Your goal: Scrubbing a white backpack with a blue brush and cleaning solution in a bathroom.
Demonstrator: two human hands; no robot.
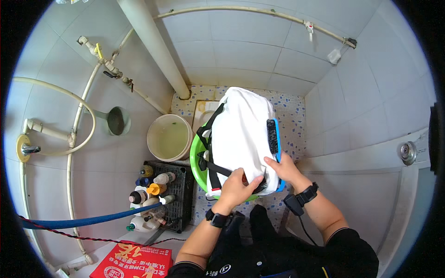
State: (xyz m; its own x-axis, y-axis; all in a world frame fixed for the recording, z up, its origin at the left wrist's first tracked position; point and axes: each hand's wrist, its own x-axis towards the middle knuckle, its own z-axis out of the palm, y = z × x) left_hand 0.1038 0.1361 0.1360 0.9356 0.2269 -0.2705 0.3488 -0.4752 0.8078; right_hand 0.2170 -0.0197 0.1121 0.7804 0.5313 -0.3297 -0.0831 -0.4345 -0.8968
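Note:
A white fabric backpack (240, 132) with black straps lies across a green plastic basin (197, 163), hiding most of it. My left hand (238, 189) grips the near end of the bag, thumb and fingers by a dark mesh patch (260, 186). At the bag's right edge, my right hand (285, 168) is closed around a blue brush (277, 133), its thumb resting on the white cloth. Black bristles face the bag at the brush's far end. Some of my right fingers are hidden behind the brush and bag.
A bucket of cloudy water (170, 137) stands left of the basin. Nearer, several bottles (149, 194) crowd a black plastic crate (182, 198). A blue hose (94, 219) crosses from the left above a red printed box (134, 260). Pipes (87, 93) run along the tiled wall.

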